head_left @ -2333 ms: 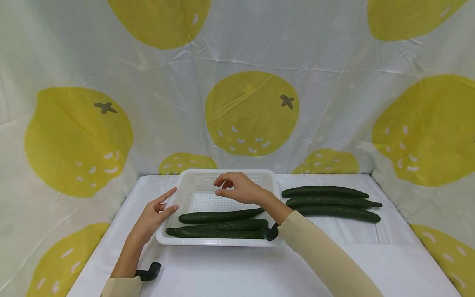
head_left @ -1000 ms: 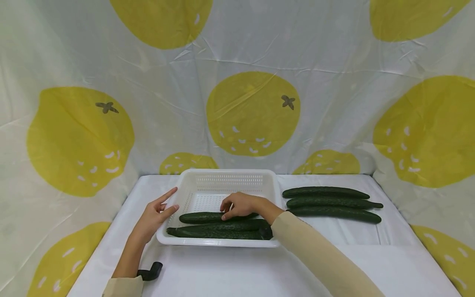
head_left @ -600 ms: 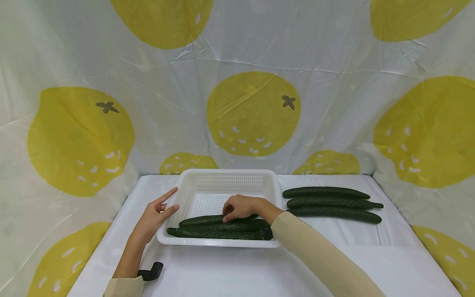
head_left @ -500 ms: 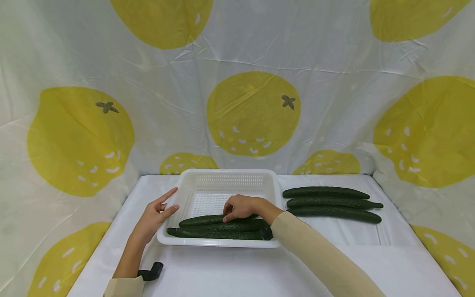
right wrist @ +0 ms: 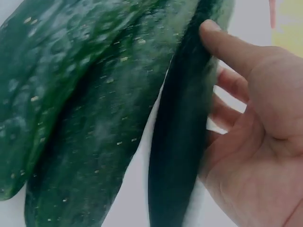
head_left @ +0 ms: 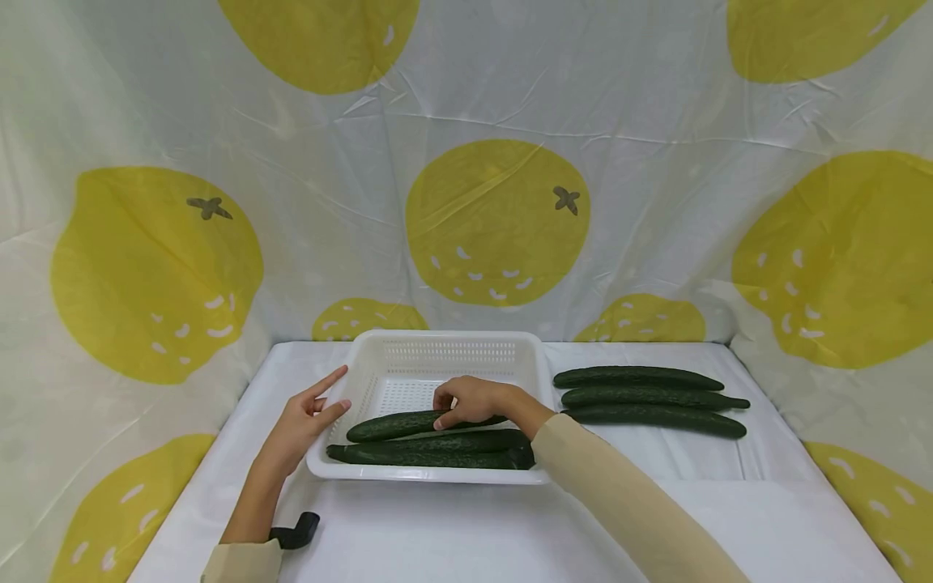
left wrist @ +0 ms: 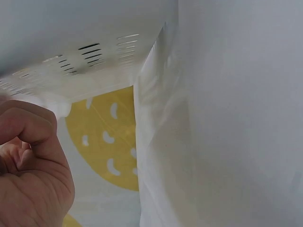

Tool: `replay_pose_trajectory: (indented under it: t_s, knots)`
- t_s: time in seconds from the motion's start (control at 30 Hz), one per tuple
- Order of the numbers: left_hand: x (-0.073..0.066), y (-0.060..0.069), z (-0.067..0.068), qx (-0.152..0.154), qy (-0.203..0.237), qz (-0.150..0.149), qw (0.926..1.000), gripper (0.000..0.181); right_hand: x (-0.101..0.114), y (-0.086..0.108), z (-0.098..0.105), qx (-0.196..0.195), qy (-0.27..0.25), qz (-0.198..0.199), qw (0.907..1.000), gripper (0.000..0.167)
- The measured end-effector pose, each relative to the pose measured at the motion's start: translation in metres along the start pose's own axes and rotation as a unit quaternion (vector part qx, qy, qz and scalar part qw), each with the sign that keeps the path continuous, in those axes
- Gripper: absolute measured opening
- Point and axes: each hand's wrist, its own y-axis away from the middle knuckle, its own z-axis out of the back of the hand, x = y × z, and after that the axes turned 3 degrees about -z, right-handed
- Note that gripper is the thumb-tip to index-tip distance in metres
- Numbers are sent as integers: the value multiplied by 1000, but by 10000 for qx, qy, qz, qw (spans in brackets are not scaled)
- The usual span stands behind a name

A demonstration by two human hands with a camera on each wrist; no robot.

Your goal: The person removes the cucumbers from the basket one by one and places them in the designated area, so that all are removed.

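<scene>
A white perforated plastic basket [head_left: 452, 476] sits on the table with three cucumbers in it. My right hand [head_left: 477, 398] pinches the rearmost cucumber [head_left: 389, 425] between thumb and fingers, near its middle. In the right wrist view the thumb [right wrist: 232, 49] lies across that cucumber [right wrist: 175, 142], and a gap separates it from two others. Those front two cucumbers [head_left: 437, 445] lie side by side along the basket's near wall. At the basket's left side my left hand [head_left: 295, 425] holds the rim, thumb over it; in the left wrist view its fingers [left wrist: 28, 123] curl by the slotted wall.
Right of the basket, three more cucumbers [head_left: 649, 398] lie in a row on the white tablecloth [head_left: 729, 518]. A lemon-print cloth [head_left: 641, 202] hangs behind and at the sides. A black wrist strap piece [head_left: 297, 532] juts out beside the left wrist.
My right hand came down from over the basket and took hold of the rear cucumber. It pulled it toward the front pair, then drew it slightly up and back. The left hand stayed put.
</scene>
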Motion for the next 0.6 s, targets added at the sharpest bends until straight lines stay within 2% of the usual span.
replay_pose_trajectory:
  t_s: [0.13,0.37,0.6]
  knots:
    - [-1,1,2,-8,-49,6,10000,68,3,2,3,-234,-166,49,9996,20]
    - [-1,4,-1,53,168,101,9998,70,6,9,7,-600,114,93,9981,27]
    - [-1,-1,0,106,269,55,9996,69,6,19,25,-1087,83,167,9939,34]
